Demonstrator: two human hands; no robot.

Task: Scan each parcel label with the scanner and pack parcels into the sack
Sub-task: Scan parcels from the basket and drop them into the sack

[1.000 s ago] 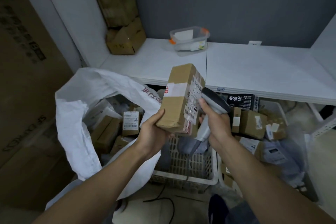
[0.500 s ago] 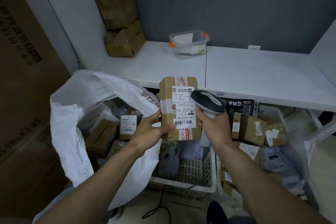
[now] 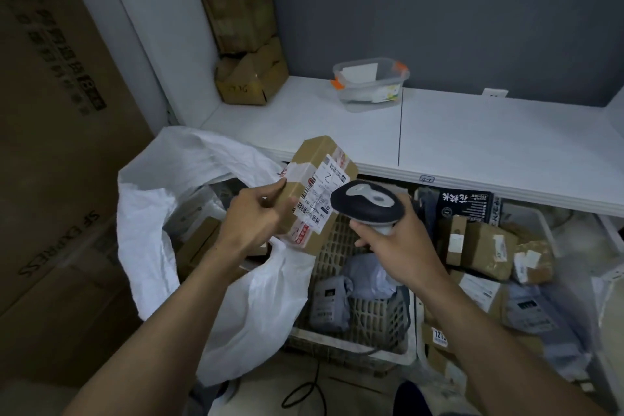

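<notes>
My left hand grips a brown cardboard parcel, tilted with its white label facing up and right. My right hand holds the grey and black scanner by its handle, its head right beside the label. The parcel hangs over the right rim of the open white sack, which holds several boxed parcels. Below lies a white slatted basket with grey bagged parcels.
A second bin at right holds several cardboard and bagged parcels. A white shelf spans above, with a clear plastic tub and stacked brown boxes. Large cartons stand at left. A black cable lies on the floor.
The parcel has turned from upright to tilted and shifted left over the sack's rim. The scanner has come in front of the label's right side.
</notes>
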